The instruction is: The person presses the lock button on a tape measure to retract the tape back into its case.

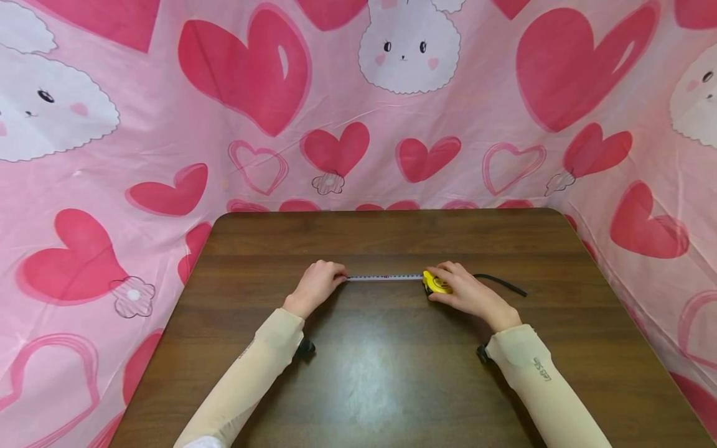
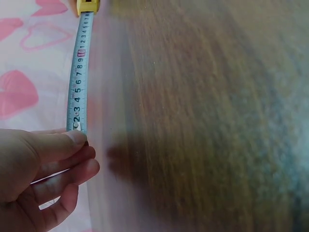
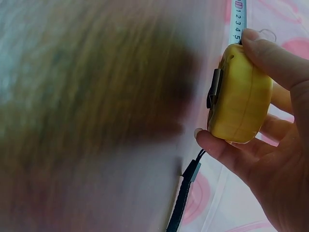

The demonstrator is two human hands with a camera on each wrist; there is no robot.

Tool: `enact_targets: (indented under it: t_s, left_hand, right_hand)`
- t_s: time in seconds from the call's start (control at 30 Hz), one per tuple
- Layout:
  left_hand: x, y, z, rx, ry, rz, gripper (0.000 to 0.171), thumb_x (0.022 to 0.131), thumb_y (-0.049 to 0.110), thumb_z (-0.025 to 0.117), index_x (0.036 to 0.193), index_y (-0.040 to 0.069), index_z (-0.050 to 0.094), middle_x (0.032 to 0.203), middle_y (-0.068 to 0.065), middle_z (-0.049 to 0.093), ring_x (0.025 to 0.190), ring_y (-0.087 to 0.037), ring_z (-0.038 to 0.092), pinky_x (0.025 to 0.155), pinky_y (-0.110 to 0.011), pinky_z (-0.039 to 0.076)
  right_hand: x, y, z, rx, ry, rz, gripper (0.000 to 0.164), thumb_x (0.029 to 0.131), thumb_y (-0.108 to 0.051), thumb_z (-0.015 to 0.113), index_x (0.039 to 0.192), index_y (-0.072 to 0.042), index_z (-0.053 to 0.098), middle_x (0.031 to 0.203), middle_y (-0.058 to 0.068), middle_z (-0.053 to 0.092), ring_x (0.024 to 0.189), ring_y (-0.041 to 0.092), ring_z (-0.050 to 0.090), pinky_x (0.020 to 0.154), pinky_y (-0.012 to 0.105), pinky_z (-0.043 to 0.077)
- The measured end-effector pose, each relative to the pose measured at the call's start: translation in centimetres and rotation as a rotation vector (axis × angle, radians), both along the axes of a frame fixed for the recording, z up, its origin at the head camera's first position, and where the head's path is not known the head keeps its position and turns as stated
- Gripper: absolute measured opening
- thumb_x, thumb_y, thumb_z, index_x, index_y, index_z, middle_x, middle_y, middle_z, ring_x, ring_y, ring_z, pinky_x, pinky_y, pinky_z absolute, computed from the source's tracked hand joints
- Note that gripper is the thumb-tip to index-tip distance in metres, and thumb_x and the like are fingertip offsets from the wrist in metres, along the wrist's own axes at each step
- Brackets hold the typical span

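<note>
Pink cloth (image 1: 313,74) printed with red hearts and white rabbit faces surrounds a dark wood-grain bench (image 1: 364,386) on its far side and both flanks. Above the bench's middle, toward twelve o'clock in the head view, stretches a thin numbered blade (image 1: 386,277), drawn from a yellow tape measure (image 1: 438,282) lying between one and two o'clock. At the blade's nine o'clock end, the left hand (image 1: 317,285) pinches its tip, nearly closed between thumb and forefinger, the other fingers loosely bent. Out at two o'clock, the right hand (image 1: 467,292) is partly open, curved round the case. A black strap (image 1: 504,284) trails from behind it, between three and four o'clock. Whether the blade touches the wood, I cannot tell. Near six o'clock, pale sleeves (image 1: 249,373) cover both forearms.
</note>
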State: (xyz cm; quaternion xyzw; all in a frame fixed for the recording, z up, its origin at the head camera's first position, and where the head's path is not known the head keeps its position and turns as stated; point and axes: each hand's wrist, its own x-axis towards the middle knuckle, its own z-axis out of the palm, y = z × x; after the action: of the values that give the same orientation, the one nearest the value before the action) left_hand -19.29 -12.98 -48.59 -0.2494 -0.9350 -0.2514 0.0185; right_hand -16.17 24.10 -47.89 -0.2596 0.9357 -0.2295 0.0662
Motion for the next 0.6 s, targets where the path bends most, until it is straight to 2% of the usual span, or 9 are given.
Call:
enact_targets:
  t_s: [0.27,0.6]
  left_hand:
    - [0.13,0.25,0.01,0.007,-0.026,-0.001,0.007,0.095,0.011,0.077,0.100,0.010,0.082,0.097,-0.003,0.078,0.083,-0.018,0.069,0.084,-0.040,0.059]
    - [0.05,0.60,-0.12,-0.004,0.000,-0.013,0.006,0.096,0.011,0.076,0.097,0.012,0.082,0.094,-0.001,0.078,0.084,-0.019,0.071,0.083,-0.040,0.059]
  right_hand:
    - [0.21,-0.41,0.07,-0.002,-0.004,-0.004,0.066,0.095,-0.034,0.078,0.150,-0.005,0.054,0.138,0.018,0.057,0.118,0.031,0.054,0.103,0.056,0.050]
    - [0.22,-0.78,0.10,0.006,-0.006,-0.001,0.066,0.095,-0.034,0.078,0.149,-0.006,0.055,0.138,0.018,0.057,0.119,0.032,0.054,0.103,0.056,0.050]
